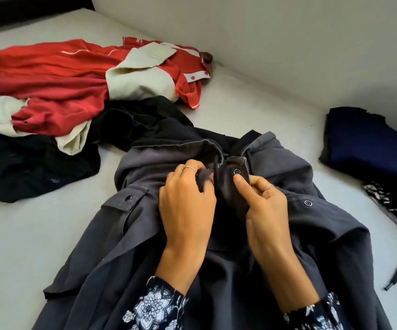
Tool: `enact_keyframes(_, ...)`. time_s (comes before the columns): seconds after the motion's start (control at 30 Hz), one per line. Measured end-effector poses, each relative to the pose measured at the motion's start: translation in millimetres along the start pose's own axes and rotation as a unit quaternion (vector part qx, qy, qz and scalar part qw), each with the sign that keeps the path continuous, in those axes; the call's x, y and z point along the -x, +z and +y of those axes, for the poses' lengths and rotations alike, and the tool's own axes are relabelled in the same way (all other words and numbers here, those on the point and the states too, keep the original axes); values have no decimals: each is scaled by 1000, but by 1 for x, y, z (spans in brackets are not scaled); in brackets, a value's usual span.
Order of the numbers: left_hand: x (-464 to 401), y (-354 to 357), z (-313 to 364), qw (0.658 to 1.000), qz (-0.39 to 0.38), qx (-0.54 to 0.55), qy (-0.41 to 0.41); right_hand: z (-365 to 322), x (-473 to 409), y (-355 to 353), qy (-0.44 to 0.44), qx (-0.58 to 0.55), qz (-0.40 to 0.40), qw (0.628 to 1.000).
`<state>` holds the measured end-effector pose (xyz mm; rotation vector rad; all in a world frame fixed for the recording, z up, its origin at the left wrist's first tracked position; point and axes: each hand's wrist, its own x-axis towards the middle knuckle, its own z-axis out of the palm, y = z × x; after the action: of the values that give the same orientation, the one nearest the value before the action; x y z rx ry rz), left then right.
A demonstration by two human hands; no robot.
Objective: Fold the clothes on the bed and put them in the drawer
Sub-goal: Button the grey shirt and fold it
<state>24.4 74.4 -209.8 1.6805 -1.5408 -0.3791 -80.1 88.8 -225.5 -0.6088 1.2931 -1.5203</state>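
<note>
A dark grey shirt [145, 234] with metal snap buttons lies spread on the white bed [26, 234], collar pointing away from me. My left hand [188, 206] pinches the left front edge just below the collar. My right hand [264, 210] grips the right front placket, thumb pressed just under a snap. The two edges are held close together at the top of the shirt. A loose heap of red, cream and black clothes [61, 91] lies at the far left. No drawer is in view.
A folded navy garment [371, 144] sits at the right by the wall, with a black-and-white patterned piece [392, 206] and a black strap in front of it. A white wall [288, 44] borders the bed at the back and right.
</note>
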Motion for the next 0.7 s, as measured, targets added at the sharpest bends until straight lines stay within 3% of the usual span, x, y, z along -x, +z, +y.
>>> enact_keyframes(0.07, 0, -6, 6, 1000, -18, 10, -21, -11, 5, -1, 19, 13, -6, 1000)
enact_keyframes(0.23, 1, -28, 23, 998, -58, 20, -22, -35, 26, -6, -53, 152, -3, 987)
enact_keyframes(0.3, 1, -42, 27, 997, -71, -8, 36, -48, 33, -11, -88, 204, -17, 975)
enact_keyframes(0.4, -11, -62, 31, 972, -96, -148, 157, -69, 40, -21, -147, 248, -38, 957)
enact_keyframes(0.5, -24, -80, 33, 950, -143, -200, 192, -76, 48, -28, -151, 229, -54, 960)
enact_keyframes(0.57, -20, -84, 35, 957, -145, -183, 171, -70, 51, -24, -149, 236, -54, 959)
enact_keyframes(0.7, 8, -65, 33, 992, -103, -32, 70, -40, 56, -5, -177, 278, -48, 943)
